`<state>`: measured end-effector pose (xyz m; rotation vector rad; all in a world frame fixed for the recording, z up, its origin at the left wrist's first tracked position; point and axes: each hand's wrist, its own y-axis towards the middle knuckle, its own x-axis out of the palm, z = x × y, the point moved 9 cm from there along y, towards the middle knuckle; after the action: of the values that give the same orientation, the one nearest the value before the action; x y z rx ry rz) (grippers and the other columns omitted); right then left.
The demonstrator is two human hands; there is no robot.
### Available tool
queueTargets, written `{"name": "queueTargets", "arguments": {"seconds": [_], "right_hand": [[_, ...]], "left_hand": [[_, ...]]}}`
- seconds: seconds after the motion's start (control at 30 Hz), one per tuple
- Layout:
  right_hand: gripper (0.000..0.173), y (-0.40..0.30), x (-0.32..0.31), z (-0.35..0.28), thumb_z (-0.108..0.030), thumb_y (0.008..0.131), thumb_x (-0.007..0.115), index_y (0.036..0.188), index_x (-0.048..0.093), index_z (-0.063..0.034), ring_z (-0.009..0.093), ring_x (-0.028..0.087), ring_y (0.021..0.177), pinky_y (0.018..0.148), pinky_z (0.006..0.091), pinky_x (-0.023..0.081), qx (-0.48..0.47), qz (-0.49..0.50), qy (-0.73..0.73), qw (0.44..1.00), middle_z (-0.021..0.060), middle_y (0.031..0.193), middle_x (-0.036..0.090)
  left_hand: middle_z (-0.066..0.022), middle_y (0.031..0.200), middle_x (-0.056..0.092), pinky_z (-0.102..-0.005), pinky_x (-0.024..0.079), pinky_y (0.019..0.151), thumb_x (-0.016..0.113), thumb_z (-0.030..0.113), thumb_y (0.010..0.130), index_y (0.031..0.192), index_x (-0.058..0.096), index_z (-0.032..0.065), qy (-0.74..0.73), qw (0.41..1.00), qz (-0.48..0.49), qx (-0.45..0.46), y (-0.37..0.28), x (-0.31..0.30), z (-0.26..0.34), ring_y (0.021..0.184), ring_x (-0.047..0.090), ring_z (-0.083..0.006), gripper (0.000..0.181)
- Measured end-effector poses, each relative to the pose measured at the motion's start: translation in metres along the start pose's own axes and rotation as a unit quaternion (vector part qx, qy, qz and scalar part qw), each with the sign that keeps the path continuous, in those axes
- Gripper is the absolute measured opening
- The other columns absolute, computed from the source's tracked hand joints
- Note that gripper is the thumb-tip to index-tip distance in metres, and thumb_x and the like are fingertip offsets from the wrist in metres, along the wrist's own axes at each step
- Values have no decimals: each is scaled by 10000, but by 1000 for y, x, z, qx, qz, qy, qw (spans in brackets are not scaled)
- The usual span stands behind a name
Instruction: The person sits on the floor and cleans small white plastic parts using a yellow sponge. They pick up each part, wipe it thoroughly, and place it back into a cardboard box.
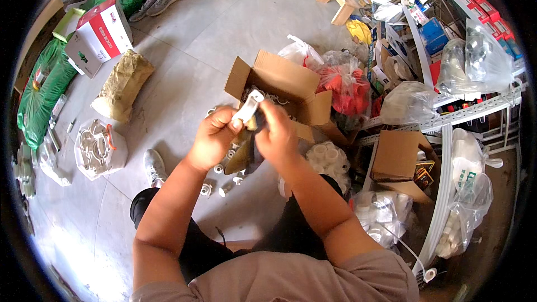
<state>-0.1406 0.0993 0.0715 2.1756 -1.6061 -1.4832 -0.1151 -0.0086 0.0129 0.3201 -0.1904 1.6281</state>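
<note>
A white plastic pipe fitting (248,108), possibly a clip, is pinched between the thumb and fingers of my left hand (213,139). My right hand (278,132) is close against its right side, blurred, with curled fingers; what it grips is unclear. Below the fitting, a yellow-brown and dark item (239,158) shows between my hands, too hidden to name. Just beyond them stands an open cardboard box (287,71) with white pieces inside. Small white plastic fittings (205,189) lie scattered on the floor between my legs.
At left are a clear tub of white clamps (98,149), a crumpled tan sack (123,86) and a red-and-white carton (102,29). To the right, a bag of white fittings (328,161) sits by my knee, near metal shelving (444,115). A wooden stool (340,2) stands farther off.
</note>
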Motion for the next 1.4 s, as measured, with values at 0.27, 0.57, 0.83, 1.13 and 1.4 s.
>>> {"name": "queueTargets", "arguments": {"seconds": [0.27,0.57,0.83,1.13,1.4], "right_hand": [[335,-13,-22,63,31,724,465,1056,446,-8,126,506,853,759,280,425,196,179,361,894,57,944,520],[346,-16,5,9,59,725,486,1071,485,41,127,521,863,777,266,421,57,-38,223,972,68,932,556],[281,-1,-12,5,16,677,466,952,524,8,343,552,764,688,386,444,22,25,115,993,172,836,566],[231,-2,-14,6,13,672,497,899,535,-5,307,539,664,603,352,442,6,27,19,999,149,765,542],[245,-5,-14,-2,-9,667,523,911,545,-15,339,536,665,586,397,437,-13,21,71,997,161,749,533]], "left_hand": [[-7,720,480,-237,348,592,489,80,855,809,574,10,48,997,-33,44,-4,3,10,660,418,-95,119],[-20,711,483,-257,364,594,505,53,839,790,573,10,25,999,-1,25,-2,0,-1,658,438,-118,94],[-27,695,500,-257,377,596,503,31,823,787,575,4,100,994,-18,37,-4,4,-5,654,462,-122,85],[-27,716,507,-258,380,599,487,15,818,808,574,-1,85,996,-32,20,-5,2,-2,661,463,-116,89],[-53,707,506,-280,376,627,516,14,799,809,568,-6,163,984,-30,61,-8,1,11,682,473,-157,57]]}}
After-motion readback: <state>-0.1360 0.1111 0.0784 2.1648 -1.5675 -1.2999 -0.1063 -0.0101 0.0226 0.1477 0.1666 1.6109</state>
